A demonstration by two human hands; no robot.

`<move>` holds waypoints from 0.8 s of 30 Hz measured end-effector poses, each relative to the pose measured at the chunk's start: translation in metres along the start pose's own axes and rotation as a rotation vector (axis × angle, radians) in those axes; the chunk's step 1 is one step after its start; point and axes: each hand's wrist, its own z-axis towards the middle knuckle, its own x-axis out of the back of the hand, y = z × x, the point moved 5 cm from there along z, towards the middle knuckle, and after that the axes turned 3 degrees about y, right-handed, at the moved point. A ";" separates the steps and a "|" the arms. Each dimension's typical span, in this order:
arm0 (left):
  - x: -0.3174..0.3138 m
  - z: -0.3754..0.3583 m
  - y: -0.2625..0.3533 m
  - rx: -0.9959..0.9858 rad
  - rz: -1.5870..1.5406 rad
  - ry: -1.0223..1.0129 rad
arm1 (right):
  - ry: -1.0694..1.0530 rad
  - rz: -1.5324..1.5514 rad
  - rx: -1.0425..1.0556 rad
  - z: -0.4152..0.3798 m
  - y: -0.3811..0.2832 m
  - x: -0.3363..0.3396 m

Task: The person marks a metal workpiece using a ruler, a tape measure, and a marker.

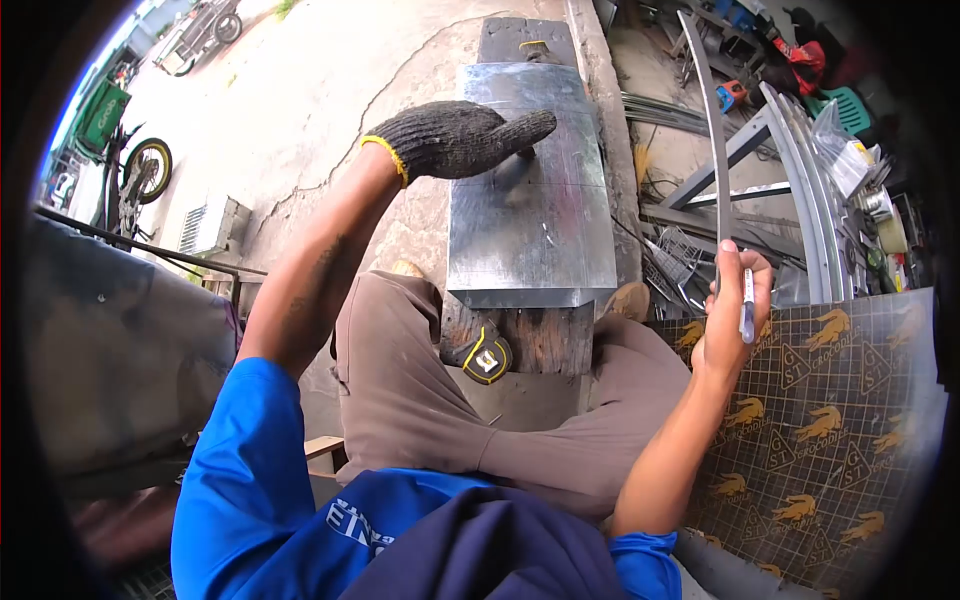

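My left hand (455, 140), in a dark knitted glove with a yellow cuff, is over the upper part of a shiny metal sheet (530, 230). Its thumb points right; the other fingers are mostly hidden beneath the glove's back, so what they hold, if anything, does not show. The sheet rests on a worn wooden bench (545, 340). Bare, my right hand (738, 300) is raised to the right of the bench, gripping a long thin metal strip (722, 160) that stands up from it, along with a marker pen (747, 312). A black-and-yellow tape measure (486, 360) is at the bench's near end.
A second glove (537, 50) lies at the bench's far end. Metal frames (790, 190) and a printed board (820, 430) are on the right. A person in red (803, 62) is at the upper right, near a green chair (846, 110). A motorcycle (145, 170) stands at left.
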 end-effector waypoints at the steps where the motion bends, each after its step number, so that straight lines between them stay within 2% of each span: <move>1: -0.001 0.004 -0.001 0.019 0.026 0.001 | -0.005 -0.015 0.039 -0.001 0.000 -0.003; 4: -0.004 0.012 0.001 0.049 0.080 -0.014 | -0.040 -0.017 0.078 -0.005 0.001 -0.009; 8: -0.010 0.028 -0.014 -0.011 0.081 0.034 | -0.067 0.050 0.031 -0.015 0.007 -0.014; 12: 0.002 0.008 0.007 0.101 0.094 -0.027 | -0.075 0.065 0.031 -0.017 0.011 -0.017; 14: 0.005 0.012 0.014 -0.033 0.141 0.010 | -0.086 0.059 0.031 -0.014 0.013 -0.017; 15: 0.002 0.024 0.006 -0.025 0.163 0.109 | -0.095 0.052 0.022 -0.014 0.012 -0.017; 18: -0.004 0.045 0.007 -0.030 0.328 0.212 | -0.085 0.096 0.012 -0.015 0.008 -0.019; 20: -0.011 0.055 0.008 -0.016 0.312 0.232 | -0.080 0.102 0.054 -0.010 0.010 -0.017; 22: -0.010 0.046 0.021 0.022 0.301 0.345 | -0.079 0.101 0.093 -0.008 0.009 -0.015; 24: -0.018 0.042 0.024 0.052 0.334 0.299 | -0.055 0.097 0.089 -0.007 0.006 -0.013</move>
